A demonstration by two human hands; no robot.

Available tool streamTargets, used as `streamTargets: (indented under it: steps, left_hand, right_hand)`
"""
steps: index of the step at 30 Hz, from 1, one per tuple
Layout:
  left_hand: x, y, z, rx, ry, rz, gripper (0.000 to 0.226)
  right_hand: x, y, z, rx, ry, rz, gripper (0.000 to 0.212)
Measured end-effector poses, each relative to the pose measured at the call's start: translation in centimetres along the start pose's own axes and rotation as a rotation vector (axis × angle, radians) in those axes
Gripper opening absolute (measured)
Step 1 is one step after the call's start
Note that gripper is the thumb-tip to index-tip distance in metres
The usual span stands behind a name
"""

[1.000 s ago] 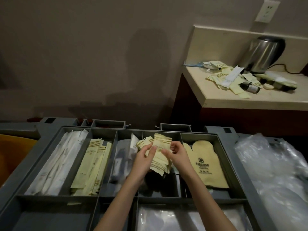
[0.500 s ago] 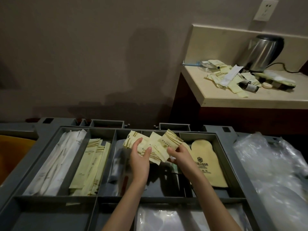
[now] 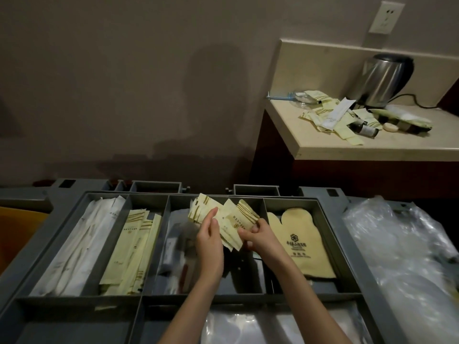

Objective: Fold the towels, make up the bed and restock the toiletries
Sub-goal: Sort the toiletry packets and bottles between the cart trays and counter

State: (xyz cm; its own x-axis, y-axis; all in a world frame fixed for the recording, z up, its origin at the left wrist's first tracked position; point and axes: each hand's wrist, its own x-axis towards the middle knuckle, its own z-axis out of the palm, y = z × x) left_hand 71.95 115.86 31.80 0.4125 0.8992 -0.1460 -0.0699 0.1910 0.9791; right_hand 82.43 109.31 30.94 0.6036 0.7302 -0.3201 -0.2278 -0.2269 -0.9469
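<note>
A fan of small yellow sachets (image 3: 223, 219) is held above the middle compartments of the grey cart tray (image 3: 347, 244). The left hand (image 3: 208, 242) is placed against the near-left face of the fan, thumb and fingers closed lightly on the sachets at that side. The right hand (image 3: 258, 238) is set at the near-right corner, fingers curled and pinching the lower edges of the sachets on the right.

The sachets are spread from left to right, their long axes running from near to far and tilting outward at the far ends. The fan lies directly beyond both sets of fingertips, between the two hands; neither hand is clearly nearer.

It is judged that sachets are being sorted or counted for restocking. The counter (image 3: 372, 145), on which loose toiletries (image 3: 332, 117) lie beside a kettle (image 3: 382, 80), stands far to the right, well apart from the tray. A carry to that side would favour the right hand. Slippage of single sachets from the loose fan is noted as a risk.
</note>
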Motion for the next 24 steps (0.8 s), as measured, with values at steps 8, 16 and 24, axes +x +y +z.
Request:
streamTargets:
  steps: [8, 16, 24]
  left_hand:
    - [0.2, -0.8, 0.9, 0.086, -0.046, -0.003, 0.038]
    - [0.1, -0.5, 1.6, 0.02, -0.042, -0.005, 0.045]
    - [1.5, 0.9, -1.1, 0.035, 0.089, 0.078, 0.032]
  right_hand:
    - [0.1, -0.8, 1.0, -0.072, 0.074, -0.066, 0.027]
    - [0.6, -0.7, 1.7, -0.061, 0.232, -0.064, 0.027]
    - [1.9, -1.3, -0.1, -0.039, 0.356, -0.053, 0.024]
